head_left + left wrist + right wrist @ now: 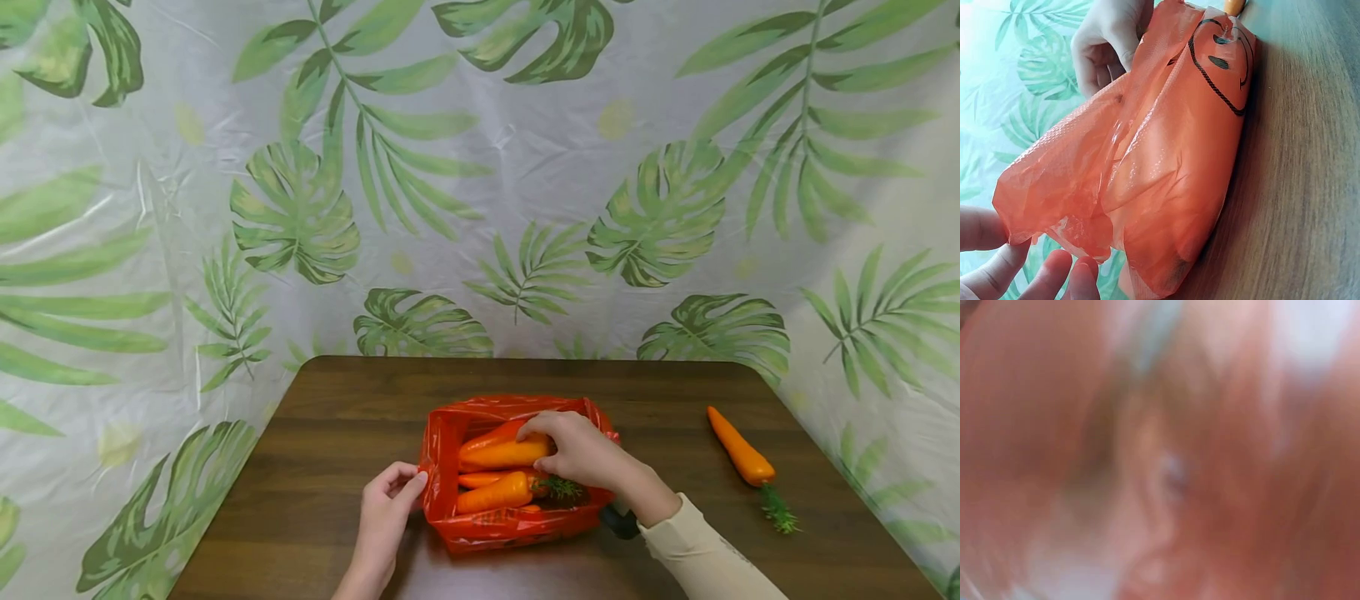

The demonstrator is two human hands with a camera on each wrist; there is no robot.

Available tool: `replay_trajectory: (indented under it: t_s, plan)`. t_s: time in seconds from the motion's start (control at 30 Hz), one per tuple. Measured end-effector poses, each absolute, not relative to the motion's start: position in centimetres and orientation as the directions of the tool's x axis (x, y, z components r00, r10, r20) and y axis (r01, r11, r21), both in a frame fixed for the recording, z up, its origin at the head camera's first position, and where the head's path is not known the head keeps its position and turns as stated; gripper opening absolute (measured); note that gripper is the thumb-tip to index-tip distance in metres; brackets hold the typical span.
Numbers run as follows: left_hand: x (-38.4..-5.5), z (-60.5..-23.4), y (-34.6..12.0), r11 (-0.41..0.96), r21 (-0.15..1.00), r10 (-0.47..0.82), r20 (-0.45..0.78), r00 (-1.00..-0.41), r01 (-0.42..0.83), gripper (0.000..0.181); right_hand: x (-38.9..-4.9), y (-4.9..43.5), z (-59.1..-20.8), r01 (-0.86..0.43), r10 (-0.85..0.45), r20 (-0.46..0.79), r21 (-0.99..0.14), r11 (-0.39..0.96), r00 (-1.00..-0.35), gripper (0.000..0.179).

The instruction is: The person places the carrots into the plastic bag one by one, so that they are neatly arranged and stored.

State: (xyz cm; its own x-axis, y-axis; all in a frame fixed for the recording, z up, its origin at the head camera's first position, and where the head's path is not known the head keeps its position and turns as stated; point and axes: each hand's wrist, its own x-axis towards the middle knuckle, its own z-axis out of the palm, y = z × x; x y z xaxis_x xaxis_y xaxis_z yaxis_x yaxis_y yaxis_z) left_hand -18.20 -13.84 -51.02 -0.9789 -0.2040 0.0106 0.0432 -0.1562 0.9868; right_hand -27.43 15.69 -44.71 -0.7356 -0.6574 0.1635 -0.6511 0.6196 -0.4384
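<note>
A red plastic bag (491, 535) stands with its mouth spread on the table, several carrots inside. At its left rim my left hand (388, 504) pinches the plastic between thumb and fingers; the left wrist view shows the bag's side (1172, 162) with a printed smiley face. My right hand (581, 447) reaches in over the right rim, fingers and thumb around the end of an orange carrot (498, 454). In front of that one lies another carrot (498, 493), with green leafy tops (561, 487) beside it. The right wrist view is a reddish blur.
On the right of the dark wooden table (337, 417) lies a single carrot (738, 448), its green top (778, 508) toward me. A leaf-patterned sheet (540, 167) hangs behind the table's far edge.
</note>
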Motion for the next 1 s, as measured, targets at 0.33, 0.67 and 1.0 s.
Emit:
replay_trajectory:
  t_s: [0.33, 0.67, 1.0]
  plan:
    - [-18.21, -51.09, -13.89, -0.146, 0.988, -0.205, 0.018, -0.979, 0.049, 0.019, -27.65, 15.25, -45.24, -0.637, -0.666, 0.123, -0.458, 0.62, -0.736, 0.038]
    - [-18.25, -51.05, -13.81, -0.148, 0.988, -0.205, 0.012, -0.979, 0.043, 0.02, -27.74, 15.18, -45.17, -0.655, -0.695, 0.106, -0.459, 0.6, -0.711, 0.038]
    - [-18.2, -50.95, -13.82, -0.144, 0.989, -0.201, -0.001, -0.98, 0.028, 0.018, -27.05, 15.44, -44.5, -0.648, -0.676, 0.157, -0.501, 0.574, -0.72, 0.031]
